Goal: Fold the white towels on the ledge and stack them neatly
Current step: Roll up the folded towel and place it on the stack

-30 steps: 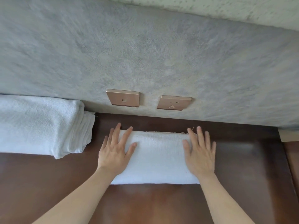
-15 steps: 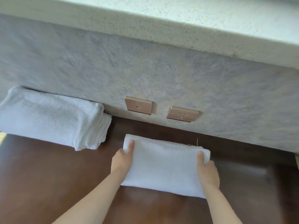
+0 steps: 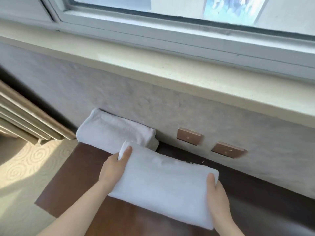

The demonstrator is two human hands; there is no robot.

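**Folded towel lifted, stacking pending**

With thumbs on top, my left hand [image 3: 113, 165] and right hand [image 3: 216, 193] clamp the ends of the folded towel [image 3: 163, 181], raised over the wooden ledge [image 3: 81, 169]. Stack [image 3: 112, 130] waits just beyond, against the wall [image 3: 119, 97]. Remaining, I judge: placement on top.

The folded towel [image 3: 162, 181] gripped at its ends by the left hand [image 3: 113, 166] and right hand [image 3: 217, 193] is white terry cloth — soft, matt, finely napped, with a few loose threads along its far edge. Behind it, against the wall, the second towel [image 3: 114, 130] is the same matt cloth. Under the folded towel the ledge [image 3: 81, 169] looks like dark brown wood with a smooth, faintly glossy finish. Above it the wall [image 3: 119, 96] is grey, matt and mottled like rough plaster. The two wall plates [image 3: 189, 136] to the towel's upper right look like brushed, coppery metal — satin sheen.
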